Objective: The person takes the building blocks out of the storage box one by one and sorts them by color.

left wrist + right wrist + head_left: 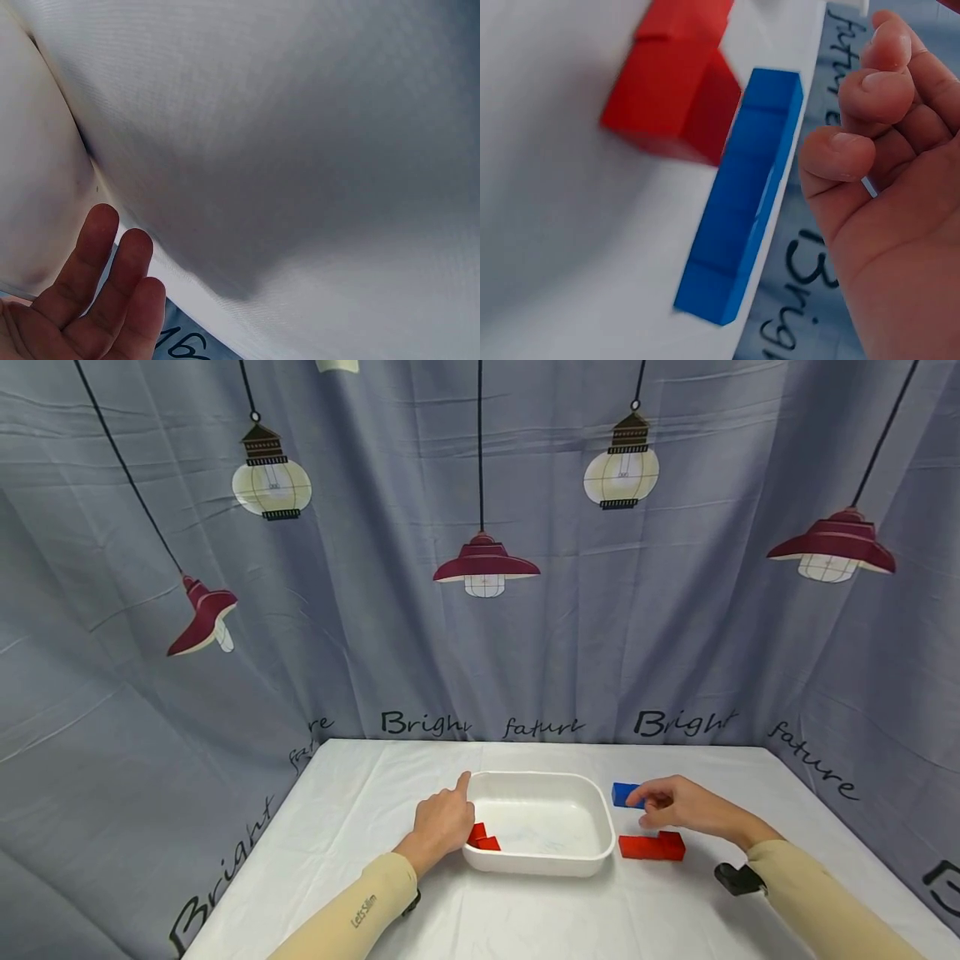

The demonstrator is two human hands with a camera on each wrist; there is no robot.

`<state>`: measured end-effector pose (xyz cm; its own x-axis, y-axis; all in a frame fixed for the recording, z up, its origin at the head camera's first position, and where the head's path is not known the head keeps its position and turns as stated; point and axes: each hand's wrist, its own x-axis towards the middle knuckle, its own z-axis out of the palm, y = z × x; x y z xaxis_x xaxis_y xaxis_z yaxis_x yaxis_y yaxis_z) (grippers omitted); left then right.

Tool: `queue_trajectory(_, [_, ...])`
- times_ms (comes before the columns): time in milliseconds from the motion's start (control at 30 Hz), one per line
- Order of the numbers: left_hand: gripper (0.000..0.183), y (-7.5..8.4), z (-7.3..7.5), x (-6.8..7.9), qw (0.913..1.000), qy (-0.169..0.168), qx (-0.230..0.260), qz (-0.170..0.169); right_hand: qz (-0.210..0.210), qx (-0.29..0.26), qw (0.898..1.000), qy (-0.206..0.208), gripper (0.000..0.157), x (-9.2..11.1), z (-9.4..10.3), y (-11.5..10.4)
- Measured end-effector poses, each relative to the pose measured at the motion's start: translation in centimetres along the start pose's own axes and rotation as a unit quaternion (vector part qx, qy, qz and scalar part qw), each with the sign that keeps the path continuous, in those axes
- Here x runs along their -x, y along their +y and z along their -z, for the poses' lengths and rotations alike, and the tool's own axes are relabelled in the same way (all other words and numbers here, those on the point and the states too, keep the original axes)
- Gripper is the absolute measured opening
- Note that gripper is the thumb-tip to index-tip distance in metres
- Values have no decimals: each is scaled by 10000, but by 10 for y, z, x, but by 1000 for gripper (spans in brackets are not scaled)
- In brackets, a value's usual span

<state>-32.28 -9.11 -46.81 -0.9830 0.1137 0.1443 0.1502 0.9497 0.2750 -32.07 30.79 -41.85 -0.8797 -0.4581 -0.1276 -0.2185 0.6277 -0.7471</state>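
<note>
A white tub (536,864) stands in front of me, with red blocks (487,843) inside at its left end. My left hand (442,820) is at the tub's left side, its index finger stretched along to the far left corner of the rim. In the left wrist view three fingers (129,266) are loosely extended beside a pale curved surface. To the right of the tub my right hand (678,802) hovers with bent fingers, holding nothing. Behind its fingertips lies a long blue block (621,794); nearer me lies a red block piece (641,847) with a raised right end.
Everything rests on a table with a white cloth (375,768). A grey-blue curtain (420,652) printed with lamps and lettering hangs behind and at both sides. Dark wrist devices (738,878) show by the sleeves.
</note>
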Motion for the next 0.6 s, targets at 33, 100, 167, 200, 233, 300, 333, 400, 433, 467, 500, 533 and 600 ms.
queue_trajectory(33, [56, 0, 0, 0, 10000, 1, -17, 2, 27, 19, 10000, -27, 39, -2, 0, -3])
queue_trajectory(100, [56, 0, 0, 0, 10000, -19, -22, 17, 119, 33, 9999, -100, 40, -4, -1, -8])
queue_trajectory(167, [56, 0, -1, 0, 10000, -43, -5, 32, 244, 48, 9995, -186, 39, -7, -1, -12])
queue_trajectory(200, [56, 0, 0, -1, 10000, -47, 2, 42, 308, 47, 9993, -220, 38, -9, 0, -14])
queue_trajectory(233, [56, 0, 0, -1, 10000, -52, 13, 46, 361, 49, 9990, -249, 37, -11, -1, -16])
queue_trajectory(300, [56, 0, 0, -1, 10000, -47, 26, 45, 446, 35, 9985, -313, 35, -14, -1, -20])
queue_trajectory(333, [56, 0, 0, -1, 10000, -39, 27, 37, 471, 25, 9983, -340, 34, -16, -2, -23])
queue_trajectory(400, [56, 0, 0, 0, 10000, -26, 27, 21, 502, 27, 9980, -381, 34, -20, -4, -27])
queue_trajectory(433, [56, 0, 0, 0, 10000, -14, 22, 11, 521, 43, 9978, -404, 34, -21, -5, -30])
queue_trajectory(467, [56, 0, 1, 0, 10000, -10, 26, 10, 542, 61, 9976, -428, 34, -23, -6, -32])
queue_trajectory(500, [56, 1, 1, 1, 10000, -9, 27, 8, 556, 84, 9974, -453, 34, -25, -7, -34])
queue_trajectory(533, [56, 1, 1, 1, 10000, -15, 36, 9, 563, 103, 9972, -482, 33, -27, -8, -37])
queue_trajectory(600, [56, 1, 2, 1, 10000, -21, 53, 13, 563, 111, 9968, -553, 30, -30, -10, -42])
